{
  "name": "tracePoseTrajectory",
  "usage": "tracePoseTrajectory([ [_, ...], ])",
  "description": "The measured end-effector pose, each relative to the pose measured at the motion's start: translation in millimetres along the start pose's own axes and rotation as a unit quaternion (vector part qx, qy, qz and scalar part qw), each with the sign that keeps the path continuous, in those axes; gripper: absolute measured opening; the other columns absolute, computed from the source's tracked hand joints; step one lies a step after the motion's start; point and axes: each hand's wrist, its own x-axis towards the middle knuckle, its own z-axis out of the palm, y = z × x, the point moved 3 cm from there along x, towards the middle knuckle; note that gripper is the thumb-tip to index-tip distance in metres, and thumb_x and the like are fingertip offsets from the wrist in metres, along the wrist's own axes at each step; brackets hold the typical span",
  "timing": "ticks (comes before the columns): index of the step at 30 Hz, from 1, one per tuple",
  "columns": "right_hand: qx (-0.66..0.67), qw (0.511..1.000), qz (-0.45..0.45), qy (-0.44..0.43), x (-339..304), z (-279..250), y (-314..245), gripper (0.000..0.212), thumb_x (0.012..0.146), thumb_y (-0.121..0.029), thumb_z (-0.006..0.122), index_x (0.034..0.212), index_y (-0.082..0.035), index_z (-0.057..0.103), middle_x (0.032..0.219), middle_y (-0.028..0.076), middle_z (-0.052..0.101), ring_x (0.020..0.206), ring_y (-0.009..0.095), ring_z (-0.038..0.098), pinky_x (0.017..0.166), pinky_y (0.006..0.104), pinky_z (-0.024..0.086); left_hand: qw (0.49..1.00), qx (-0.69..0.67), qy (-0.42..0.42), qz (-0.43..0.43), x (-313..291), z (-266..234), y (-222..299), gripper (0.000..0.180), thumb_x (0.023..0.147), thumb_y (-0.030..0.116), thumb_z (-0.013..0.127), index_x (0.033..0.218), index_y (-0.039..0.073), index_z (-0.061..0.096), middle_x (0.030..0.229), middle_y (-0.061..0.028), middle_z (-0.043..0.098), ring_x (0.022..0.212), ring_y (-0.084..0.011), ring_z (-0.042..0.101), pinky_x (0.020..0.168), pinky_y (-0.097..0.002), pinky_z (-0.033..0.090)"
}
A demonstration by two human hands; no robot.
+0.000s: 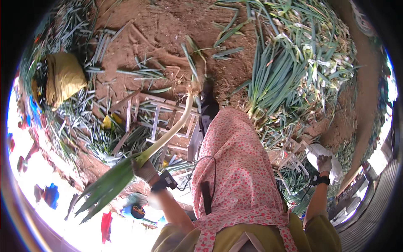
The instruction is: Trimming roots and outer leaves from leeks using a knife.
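Note:
My left hand (pixel 145 171), in a light glove, is closed round a long leek (pixel 173 131) where the white stalk turns into green leaves. The stalk reaches up and to the right, its rooty end near a dark shoe (pixel 208 103). Its broad leaves fan out to the lower left. Off to the right, my gloved right hand (pixel 324 164) is raised with fingers curled in, over a white sack (pixel 312 156). Whatever lies inside those fingers, if anything, cannot be made out. Dark straps with small devices wrap both wrists.
Wooden crate frames (pixel 155 126) lie left of my pink flowered apron (pixel 235 168). A heap of leeks (pixel 277 71) fills the upper right. Cut green leaves litter the brown soil (pixel 163 25). A yellowish sack (pixel 67 77) stands at the upper left.

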Motion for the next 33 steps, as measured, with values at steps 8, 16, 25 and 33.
tracePoseTrajectory([
  [8,-0.274,0.961,-0.019,-0.033,16.6,-43.3,85.8,0.047,0.113,-0.056,0.063,0.091,-0.014,0.06,0.077,0.004,0.057,0.069,0.024,0.063,0.056,0.0388,0.053,0.99,-0.008,0.115,0.08,-156.3,-274.1,4.2,0.039,0.101,0.027,0.079,0.122,-0.006,0.074,0.121,-0.0174,0.075,0.118,-0.0276,0.07,0.117,-0.0471,0.051],
  [16,-0.39,0.918,0.037,-0.066,67.4,-183.6,194.4,0.04,0.11,-0.055,0.068,0.098,-0.017,0.068,0.08,0.006,0.068,0.068,0.028,0.068,0.061,0.0446,0.059,0.95,0.252,0.032,0.183,-171.0,-386.5,22.8,0.029,0.103,0.017,0.075,0.125,-0.001,0.075,0.123,-0.0129,0.076,0.119,-0.0259,0.071,0.111,-0.0447,0.055],
  [25,-0.419,0.889,0.062,-0.177,94.8,-231.2,329.2,0.029,0.111,-0.039,0.072,0.109,-0.011,0.07,0.084,0.006,0.066,0.07,0.025,0.067,0.066,0.044,0.061,0.767,0.592,-0.125,0.213,30.5,-458.6,-104.6,0.031,0.097,0.011,0.076,0.128,0.007,0.077,0.123,-0.0153,0.078,0.108,-0.0317,0.077,0.092,-0.0466,0.062],
  [33,-0.587,0.783,0.042,-0.203,99.3,-259.4,404.2,0.029,0.112,-0.041,0.071,0.111,-0.012,0.069,0.088,0.007,0.07,0.075,0.026,0.071,0.067,0.0466,0.062,0.929,0.328,0.138,-0.103,52.5,-589.3,-155.6,0.028,0.1,0.022,0.075,0.125,0.012,0.074,0.098,-0.0013,0.072,0.088,-0.0156,0.069,0.074,-0.0351,0.055],
])
